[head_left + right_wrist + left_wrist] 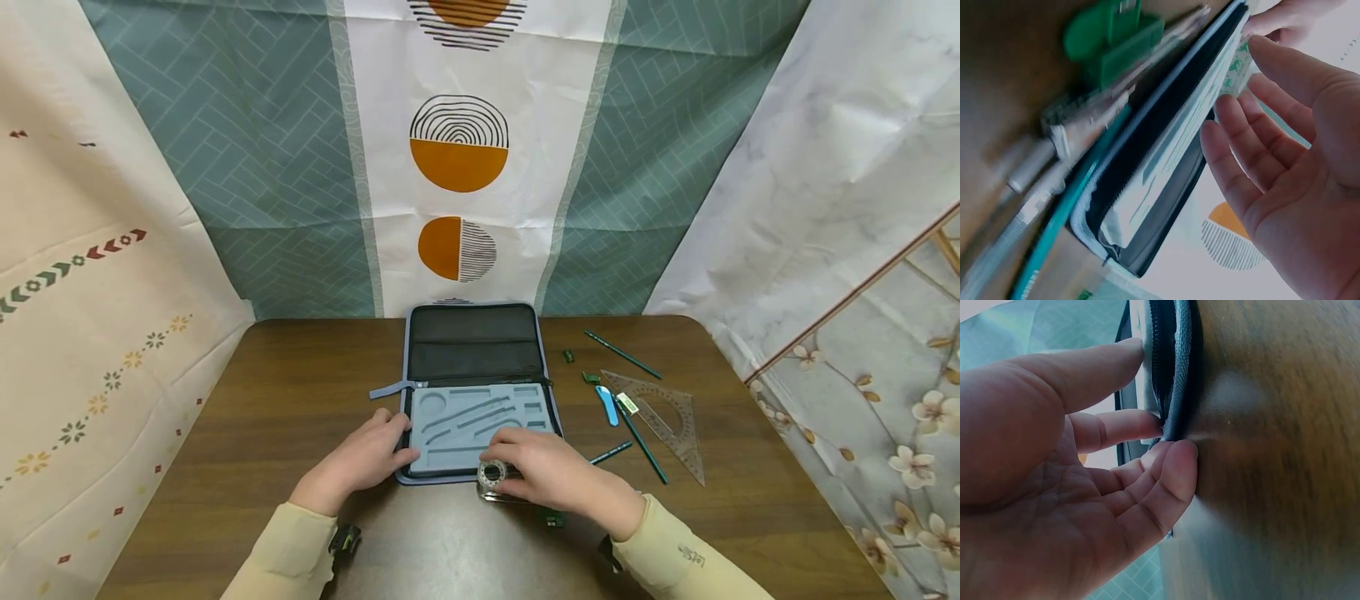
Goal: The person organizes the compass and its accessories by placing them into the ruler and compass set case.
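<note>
A zip stationery case (405, 350) lies opened flat, with a grey moulded tray (457, 460) in its near half. My left hand (367, 454) holds the case's left edge; in the left wrist view its thumb is on the tray side and its fingertips are at the zip rim (1180, 369). My right hand (547, 468) pinches a small ring like a tape roll (482, 476), just over the case's near edge. In the right wrist view this roll (1237, 72) shows a white-and-green patterned side, partly hidden by the fingers. A metal compass (1057, 144) lies below on the table.
Right of the case lie a clear set square (686, 454), a blue cutter (606, 406), an eraser (627, 403), several green pencils (622, 354) and a small green sharpener (568, 356). A green box (1100, 44) lies near the compass. A fabric backdrop (300, 167) stands behind the table.
</note>
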